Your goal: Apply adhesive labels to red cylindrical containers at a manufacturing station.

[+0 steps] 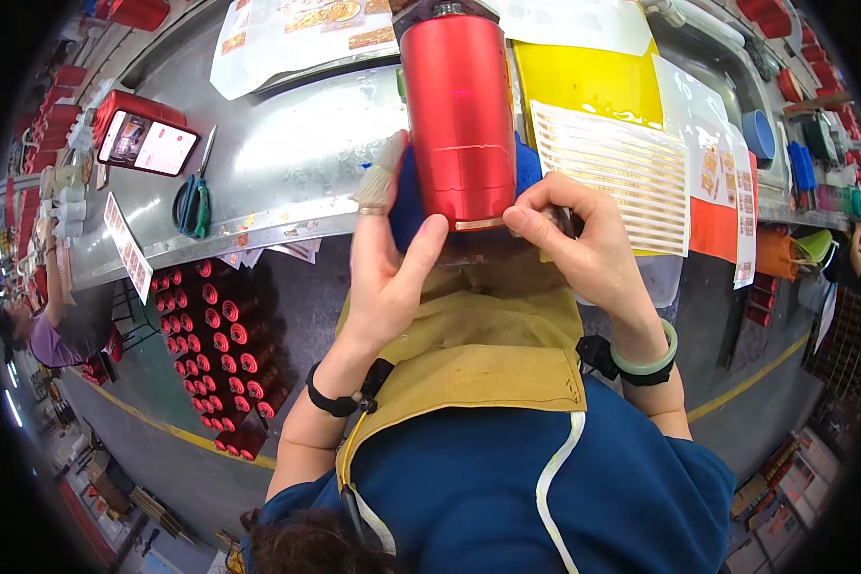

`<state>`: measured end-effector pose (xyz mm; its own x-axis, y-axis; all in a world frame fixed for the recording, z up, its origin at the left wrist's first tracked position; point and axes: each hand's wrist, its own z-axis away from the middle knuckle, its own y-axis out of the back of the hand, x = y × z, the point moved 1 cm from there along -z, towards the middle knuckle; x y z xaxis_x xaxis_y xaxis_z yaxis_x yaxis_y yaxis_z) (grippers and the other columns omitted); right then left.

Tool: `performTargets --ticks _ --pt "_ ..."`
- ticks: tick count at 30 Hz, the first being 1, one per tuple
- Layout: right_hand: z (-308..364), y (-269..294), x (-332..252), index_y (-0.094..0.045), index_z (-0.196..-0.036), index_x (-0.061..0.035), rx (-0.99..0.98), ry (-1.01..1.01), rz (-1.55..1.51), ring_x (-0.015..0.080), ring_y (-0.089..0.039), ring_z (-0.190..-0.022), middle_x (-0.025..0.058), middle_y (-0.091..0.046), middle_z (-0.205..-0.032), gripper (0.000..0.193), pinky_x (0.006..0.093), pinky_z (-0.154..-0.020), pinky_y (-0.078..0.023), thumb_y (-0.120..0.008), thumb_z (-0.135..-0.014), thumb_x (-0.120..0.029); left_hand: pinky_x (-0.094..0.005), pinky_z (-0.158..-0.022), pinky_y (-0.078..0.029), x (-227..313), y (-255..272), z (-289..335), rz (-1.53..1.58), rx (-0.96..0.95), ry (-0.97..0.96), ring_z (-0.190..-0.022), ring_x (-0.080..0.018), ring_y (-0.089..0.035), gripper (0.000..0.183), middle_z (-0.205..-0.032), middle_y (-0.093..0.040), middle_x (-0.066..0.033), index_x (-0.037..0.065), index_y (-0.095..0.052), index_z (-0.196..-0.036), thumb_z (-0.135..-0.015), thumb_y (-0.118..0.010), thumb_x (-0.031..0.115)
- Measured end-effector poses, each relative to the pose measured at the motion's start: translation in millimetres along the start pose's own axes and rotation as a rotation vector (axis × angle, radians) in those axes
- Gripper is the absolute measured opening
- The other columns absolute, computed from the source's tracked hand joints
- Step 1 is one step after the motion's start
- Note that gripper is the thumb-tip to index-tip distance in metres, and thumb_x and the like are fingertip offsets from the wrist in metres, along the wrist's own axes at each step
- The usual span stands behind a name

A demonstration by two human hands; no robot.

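A red metal cylinder [461,115] lies in front of me on dark blue cloth [411,196], its near end toward my body. Along its lower edge runs a thin gold strip [478,225]. My right hand [584,234] pinches the strip's right end between thumb and bent forefinger, against the cylinder. At the cylinder's left side is my left hand [387,268], fingers stretched upward and thumb spread toward the near edge. A pale fabric cover [381,172] wraps part of its fingers. Whether those fingers press on the cylinder is partly hidden.
Right of the cylinder, a sheet of gold strips [617,172] overlaps a yellow sheet [584,77]. Scissors [194,196] and a phone [148,143] are on the metal table [297,143] at left. Several red cylinders [220,335] stand below. Another person [53,330] is far left.
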<state>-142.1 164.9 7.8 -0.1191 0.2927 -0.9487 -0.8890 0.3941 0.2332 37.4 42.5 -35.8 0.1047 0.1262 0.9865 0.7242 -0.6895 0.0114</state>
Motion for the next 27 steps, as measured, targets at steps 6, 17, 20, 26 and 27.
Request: performTargets --ticks 6,17,20,26,27 --pt "-1.9 1.0 0.8 -0.073 -0.092 0.0006 -0.005 0.004 0.003 0.0040 -0.048 -0.066 -0.0025 -0.064 -0.075 0.021 0.0243 -0.060 -0.040 -0.079 -0.095 -0.019 -0.0530 -0.117 -0.040 7.2 11.8 6.4 -0.742 -0.014 -0.505 -0.145 -0.0427 -0.045 0.038 -0.151 -0.056 -0.0176 0.009 -0.076 -0.115 -0.081 -0.088 0.019" --pt "0.7 8.1 -4.4 -0.076 -0.093 0.0003 -0.005 0.015 0.070 0.0063 -0.049 -0.064 0.0011 -0.066 -0.076 0.022 0.0266 -0.058 -0.040 -0.080 -0.094 -0.022 -0.0427 -0.092 -0.064 3.3 -2.5 -14.6 -0.637 0.080 -0.662 -0.116 -0.0378 -0.071 0.016 -0.119 -0.077 -0.0142 0.006 -0.079 -0.090 -0.077 -0.087 0.003" --pt "2.0 12.4 -9.0 -0.076 -0.093 0.0005 -0.015 0.025 0.104 0.0078 -0.050 -0.065 0.0022 -0.066 -0.076 0.023 0.0276 -0.059 -0.041 -0.080 -0.094 -0.022 -0.0456 -0.101 -0.060 -2.8 -0.3 -5.1 -0.560 0.131 -0.584 -0.120 -0.0393 -0.070 0.022 -0.123 -0.075 -0.0161 0.008 -0.081 -0.090 -0.074 -0.087 -0.006" --pt "1.4 17.0 -4.0 -0.076 -0.092 0.0024 -0.003 0.004 0.109 0.0091 -0.052 -0.067 0.0037 -0.067 -0.078 0.024 0.0286 -0.062 -0.042 -0.080 -0.094 -0.021 -0.0439 -0.091 -0.063 9.0 -7.4 -9.3 -0.777 0.138 -0.682 -0.117 -0.0386 -0.071 0.017 -0.123 -0.076 -0.0135 0.007 -0.078 -0.088 -0.078 -0.084 -0.005" --pt "1.0 16.6 -4.1 -0.076 -0.092 0.0023 -0.004 0.015 0.124 0.0091 -0.052 -0.067 0.0037 -0.067 -0.078 0.024 0.0286 -0.062 -0.042 -0.079 -0.094 -0.021 -0.0453 -0.095 -0.061 7.9 -7.3 -12.5 -0.728 0.094 -0.702 -0.117 -0.0382 -0.070 0.020 -0.124 -0.075 -0.0134 0.007 -0.080 -0.094 -0.078 -0.085 -0.003"
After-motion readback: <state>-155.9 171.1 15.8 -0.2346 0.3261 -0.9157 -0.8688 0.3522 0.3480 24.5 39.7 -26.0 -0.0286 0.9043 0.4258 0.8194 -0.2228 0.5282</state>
